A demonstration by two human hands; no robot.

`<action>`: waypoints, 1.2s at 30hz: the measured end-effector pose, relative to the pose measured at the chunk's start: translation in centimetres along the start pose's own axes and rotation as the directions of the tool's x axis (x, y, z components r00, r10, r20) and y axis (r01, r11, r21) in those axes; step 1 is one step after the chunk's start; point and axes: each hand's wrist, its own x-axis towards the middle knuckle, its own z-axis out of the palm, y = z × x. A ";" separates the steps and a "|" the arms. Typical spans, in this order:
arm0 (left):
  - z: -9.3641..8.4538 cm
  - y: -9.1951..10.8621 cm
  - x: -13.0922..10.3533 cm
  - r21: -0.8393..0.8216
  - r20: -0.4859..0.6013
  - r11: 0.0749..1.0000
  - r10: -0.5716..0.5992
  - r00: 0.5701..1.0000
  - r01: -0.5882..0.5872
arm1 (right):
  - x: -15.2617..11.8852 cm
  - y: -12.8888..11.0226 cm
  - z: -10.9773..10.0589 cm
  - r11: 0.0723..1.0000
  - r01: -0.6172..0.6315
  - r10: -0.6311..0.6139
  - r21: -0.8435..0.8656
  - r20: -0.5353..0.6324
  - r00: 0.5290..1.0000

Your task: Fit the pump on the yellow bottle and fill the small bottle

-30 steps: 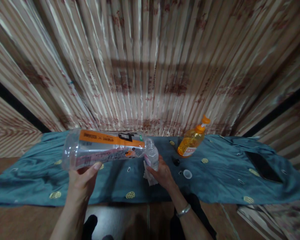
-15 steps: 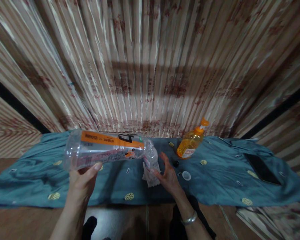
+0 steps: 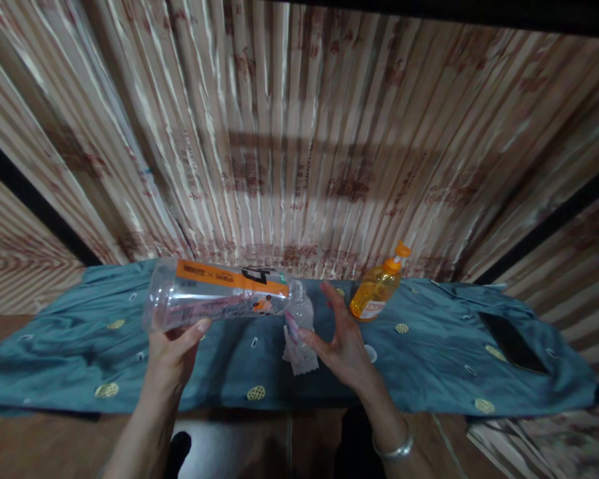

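Observation:
My left hand (image 3: 177,349) is closed around a large clear plastic bottle (image 3: 204,306) with an orange and black label. That bottle lies almost level, its mouth pointing right and meeting the neck of a small clear bottle (image 3: 301,313). Whether liquid passes between them I cannot make out. The small bottle stands upright on a white tissue (image 3: 303,359). My right hand (image 3: 347,342) is open just right of the small bottle, fingers spread, thumb tip at its side; I cannot tell if it touches.
An orange pump bottle (image 3: 375,293) with amber liquid stands to the right. A white cap (image 3: 370,353) lies partly behind my right hand. Farther right is a black phone (image 3: 513,342). Everything rests on a teal patterned cloth (image 3: 219,372) before a striped curtain (image 3: 289,166).
My right hand has shifted slightly right and now covers the small black object and part of the cap. The large bottle stays tilted against the small one. The camera view has shifted slightly.

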 end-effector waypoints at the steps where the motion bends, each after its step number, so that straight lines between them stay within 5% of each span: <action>1: 0.0 0.0 0.0 -0.004 0.000 1.000 -0.003 1.000 0.003 | 0.8 -0.4 -0.2 0.999 0.033 -0.032 -0.024 0.035 0.999; 9: 0.0 -0.1 0.0 -0.020 -0.005 1.000 -0.001 1.000 0.001 | 5.4 -2.1 1.8 0.965 0.251 -0.228 -0.071 0.236 0.944; 15: -0.4 -0.1 0.1 -0.011 0.025 1.000 0.006 1.000 -0.005 | 5.6 -2.6 3.8 0.973 0.228 -0.216 -0.031 0.218 0.952; 36: -0.4 -0.8 -0.3 -0.041 0.036 0.999 0.032 0.999 -0.031 | 5.5 -2.6 4.0 0.986 0.162 -0.164 0.029 0.155 0.974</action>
